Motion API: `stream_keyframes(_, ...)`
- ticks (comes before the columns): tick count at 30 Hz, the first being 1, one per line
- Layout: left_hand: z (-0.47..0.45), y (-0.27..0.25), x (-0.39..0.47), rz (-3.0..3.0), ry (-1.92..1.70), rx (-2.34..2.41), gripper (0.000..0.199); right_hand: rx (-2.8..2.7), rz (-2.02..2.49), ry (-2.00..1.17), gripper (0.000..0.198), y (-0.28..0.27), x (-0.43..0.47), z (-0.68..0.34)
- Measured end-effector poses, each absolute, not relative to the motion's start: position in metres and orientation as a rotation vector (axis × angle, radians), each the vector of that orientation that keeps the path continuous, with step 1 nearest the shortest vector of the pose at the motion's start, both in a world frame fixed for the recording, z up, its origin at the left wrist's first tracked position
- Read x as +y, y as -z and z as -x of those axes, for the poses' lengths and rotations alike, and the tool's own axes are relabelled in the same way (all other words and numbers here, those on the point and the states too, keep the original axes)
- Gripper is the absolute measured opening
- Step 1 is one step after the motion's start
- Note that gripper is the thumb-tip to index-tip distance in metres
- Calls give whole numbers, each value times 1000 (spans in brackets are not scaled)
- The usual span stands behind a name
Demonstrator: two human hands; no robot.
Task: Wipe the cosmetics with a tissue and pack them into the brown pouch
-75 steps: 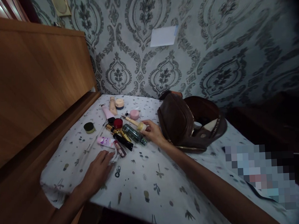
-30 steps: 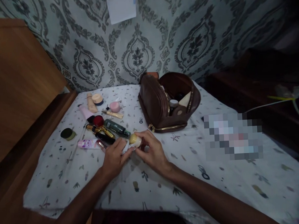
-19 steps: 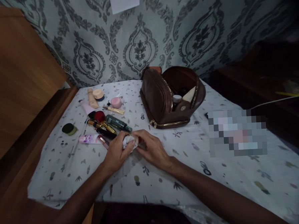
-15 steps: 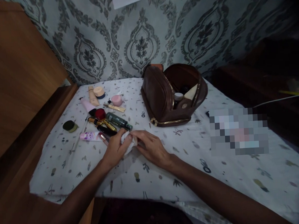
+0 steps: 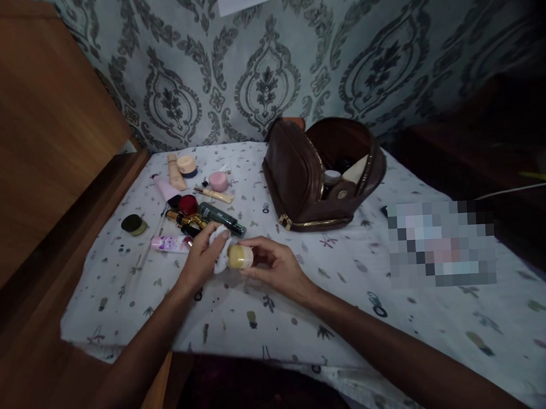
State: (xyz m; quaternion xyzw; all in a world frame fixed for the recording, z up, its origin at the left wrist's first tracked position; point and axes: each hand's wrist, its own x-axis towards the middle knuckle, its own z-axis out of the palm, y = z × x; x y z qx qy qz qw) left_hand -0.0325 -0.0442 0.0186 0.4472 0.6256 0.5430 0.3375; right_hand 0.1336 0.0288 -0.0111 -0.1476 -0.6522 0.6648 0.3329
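My left hand (image 5: 205,252) is closed on a crumpled white cloth or tissue (image 5: 220,256). My right hand (image 5: 279,266) grips a small jar (image 5: 240,256) with a yellowish body, tipped on its side, its end close to the cloth. Just beyond my hands lie a dark green bottle (image 5: 222,218), a pink and purple tube (image 5: 171,243), a red round container (image 5: 188,204) and several dark and gold cosmetic items (image 5: 182,220). Part of these is hidden behind my left hand.
An open brown leather bag (image 5: 294,179) with items inside stands at the back. Farther left are a dark-lidded jar (image 5: 134,224), a pink jar (image 5: 219,181), a beige tube (image 5: 176,172) and a cream-lidded jar (image 5: 187,166). A wooden panel (image 5: 42,94) borders the left side.
My hands have drawn slightly apart, and the yellowish jar now shows in my right hand beside the cloth. The view has shifted a little, moving the scene rightward.
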Motion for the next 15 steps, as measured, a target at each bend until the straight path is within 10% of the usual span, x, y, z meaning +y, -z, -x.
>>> stream_keyframes(15, 17, -20, -53, -1983, -1269, 1633, 29, -1150, 513, -2345, 36, 6, 31, -131)
